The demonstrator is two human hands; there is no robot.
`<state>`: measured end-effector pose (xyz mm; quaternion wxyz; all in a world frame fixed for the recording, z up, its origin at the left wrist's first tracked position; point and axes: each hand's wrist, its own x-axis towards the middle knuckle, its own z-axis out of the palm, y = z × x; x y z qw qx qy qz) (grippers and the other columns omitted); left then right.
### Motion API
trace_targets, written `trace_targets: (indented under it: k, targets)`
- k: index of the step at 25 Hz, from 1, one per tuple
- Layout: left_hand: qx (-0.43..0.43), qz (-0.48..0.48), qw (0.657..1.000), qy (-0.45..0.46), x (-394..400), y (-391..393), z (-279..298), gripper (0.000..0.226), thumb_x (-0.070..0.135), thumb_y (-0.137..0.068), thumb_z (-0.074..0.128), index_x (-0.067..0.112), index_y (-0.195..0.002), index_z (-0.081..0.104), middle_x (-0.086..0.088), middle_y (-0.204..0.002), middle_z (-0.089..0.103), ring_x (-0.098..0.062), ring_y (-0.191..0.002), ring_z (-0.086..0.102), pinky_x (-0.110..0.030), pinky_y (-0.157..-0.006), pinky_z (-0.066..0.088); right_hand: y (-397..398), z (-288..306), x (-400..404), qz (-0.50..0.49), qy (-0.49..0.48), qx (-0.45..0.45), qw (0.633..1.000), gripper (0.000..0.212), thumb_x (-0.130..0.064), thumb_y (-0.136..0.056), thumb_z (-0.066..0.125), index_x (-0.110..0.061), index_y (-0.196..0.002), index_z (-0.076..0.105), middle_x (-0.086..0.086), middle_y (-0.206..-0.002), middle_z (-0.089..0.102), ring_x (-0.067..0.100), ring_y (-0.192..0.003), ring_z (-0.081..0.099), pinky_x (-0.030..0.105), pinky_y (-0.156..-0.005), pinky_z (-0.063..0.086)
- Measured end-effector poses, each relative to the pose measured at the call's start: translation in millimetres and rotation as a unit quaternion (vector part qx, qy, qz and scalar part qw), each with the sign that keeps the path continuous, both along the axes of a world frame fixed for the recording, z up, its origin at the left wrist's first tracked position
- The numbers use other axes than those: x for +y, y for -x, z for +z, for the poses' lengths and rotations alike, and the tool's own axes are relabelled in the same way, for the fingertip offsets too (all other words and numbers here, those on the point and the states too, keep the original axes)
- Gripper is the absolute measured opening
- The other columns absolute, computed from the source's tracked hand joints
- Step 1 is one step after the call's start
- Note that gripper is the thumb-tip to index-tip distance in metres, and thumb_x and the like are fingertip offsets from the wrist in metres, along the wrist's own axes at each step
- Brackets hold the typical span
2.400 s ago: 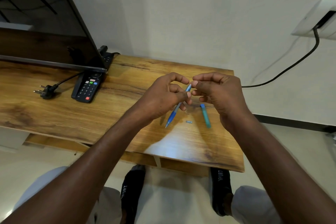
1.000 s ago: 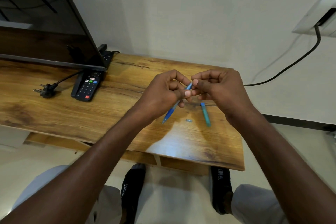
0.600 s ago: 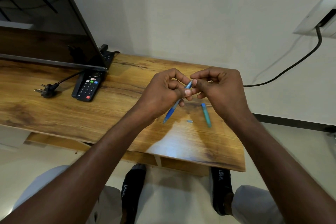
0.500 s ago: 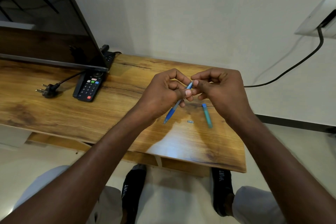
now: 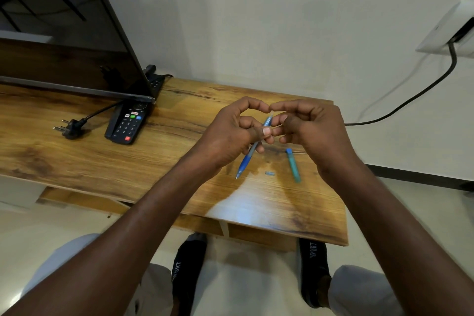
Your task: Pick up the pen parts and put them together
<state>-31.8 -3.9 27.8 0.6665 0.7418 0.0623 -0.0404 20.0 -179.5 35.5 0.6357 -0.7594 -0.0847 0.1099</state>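
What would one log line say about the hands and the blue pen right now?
left hand: grips blue plastic pen, tip down | right hand: pinches its top end | on wooden table: teal pen piece, tiny part

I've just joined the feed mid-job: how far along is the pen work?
Done: the pen is apart; a teal barrel piece and a tiny part lie loose on the table. In hand: the left hand holds the blue pen section, tip down, while the right hand pinches its top end. Left: both loose parts remain unfitted.
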Motion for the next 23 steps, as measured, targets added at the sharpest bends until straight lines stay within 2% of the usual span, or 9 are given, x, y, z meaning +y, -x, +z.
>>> trace_targets:
  k: [3,5,7,10,12,16,18,20,23]
  targets:
    - [-0.015,-0.006,1.0,0.004,1,1,1,0.042,0.002,-0.098,0.069,0.024,-0.132,0.061,-0.019,-0.092,0.079,-0.022,-0.069,0.071,-0.019,-0.055,0.05,0,2,0,-0.023,-0.041,0.044,0.998,0.029,0.005,-0.1,0.057,-0.011,-0.113,0.077,0.011,-0.091,0.081,0.026,-0.082,0.079,0.029,-0.069,0.063]
    - [-0.024,0.001,1.0,0.002,2,1,1,0.039,0.004,-0.098,0.069,0.025,-0.131,0.064,-0.017,-0.091,0.079,-0.022,-0.07,0.071,-0.02,-0.056,0.05,-2,-1,0,-0.041,-0.008,0.055,0.998,0.026,0.002,-0.099,0.059,-0.012,-0.109,0.078,0.009,-0.088,0.08,0.025,-0.081,0.079,0.033,-0.071,0.064]
    - [-0.028,0.014,1.0,-0.002,4,1,0,0.034,0.005,-0.098,0.069,0.022,-0.127,0.067,-0.014,-0.089,0.08,-0.022,-0.069,0.071,-0.022,-0.057,0.05,-2,-11,-1,-0.027,0.142,-0.009,0.989,0.022,-0.004,-0.096,0.064,-0.019,-0.102,0.08,0.002,-0.086,0.08,0.02,-0.079,0.078,0.034,-0.072,0.065]
    - [-0.021,0.025,0.999,-0.001,5,0,-2,0.031,0.006,-0.098,0.07,0.02,-0.125,0.068,-0.012,-0.087,0.08,-0.02,-0.068,0.072,-0.023,-0.057,0.05,5,-31,3,0.087,0.37,-0.12,0.917,0.018,-0.014,-0.094,0.07,-0.024,-0.101,0.082,-0.004,-0.094,0.078,0.015,-0.085,0.073,0.031,-0.073,0.059]
    - [-0.017,0.026,0.999,-0.001,5,-1,-2,0.031,0.006,-0.098,0.07,0.021,-0.125,0.068,-0.011,-0.087,0.08,-0.019,-0.068,0.072,-0.023,-0.057,0.05,9,-40,7,0.144,0.426,-0.116,0.885,0.015,-0.017,-0.09,0.074,-0.027,-0.099,0.079,-0.004,-0.095,0.076,0.018,-0.087,0.072,0.037,-0.079,0.06]
    - [-0.013,0.032,0.999,0.017,7,-1,-2,0.031,0.007,-0.098,0.07,0.022,-0.126,0.069,-0.013,-0.089,0.08,-0.02,-0.07,0.073,-0.022,-0.056,0.051,14,-51,14,0.184,0.472,-0.115,0.854,0.02,-0.009,-0.087,0.075,-0.029,-0.092,0.074,-0.006,-0.091,0.072,0.017,-0.087,0.07,0.041,-0.081,0.061]
    - [-0.012,0.029,0.999,0.019,8,-1,-1,0.033,0.008,-0.099,0.069,0.022,-0.128,0.067,-0.013,-0.091,0.081,-0.02,-0.071,0.073,-0.023,-0.057,0.051,14,-53,16,0.18,0.469,-0.114,0.857,0.021,-0.009,-0.089,0.072,-0.029,-0.093,0.075,-0.006,-0.094,0.073,0.016,-0.087,0.07,0.041,-0.082,0.061]
    - [-0.003,0.02,1.0,0.018,7,-1,-2,0.035,0.009,-0.099,0.069,0.022,-0.131,0.064,-0.012,-0.093,0.081,-0.021,-0.073,0.073,-0.024,-0.059,0.05,12,-49,16,0.149,0.419,-0.098,0.89,0.02,-0.01,-0.093,0.068,-0.026,-0.099,0.078,-0.002,-0.097,0.077,0.017,-0.087,0.072,0.039,-0.081,0.061]
    - [0.024,0.006,1.0,0.002,5,-3,-5,0.026,0.012,-0.099,0.07,0.012,-0.123,0.063,-0.01,-0.094,0.082,-0.021,-0.073,0.073,-0.027,-0.058,0.048,3,-27,10,-0.003,0.181,-0.013,0.983,0.015,-0.009,-0.095,0.072,-0.015,-0.102,0.083,0.003,-0.088,0.081,0.02,-0.086,0.076,0.039,-0.079,0.063]
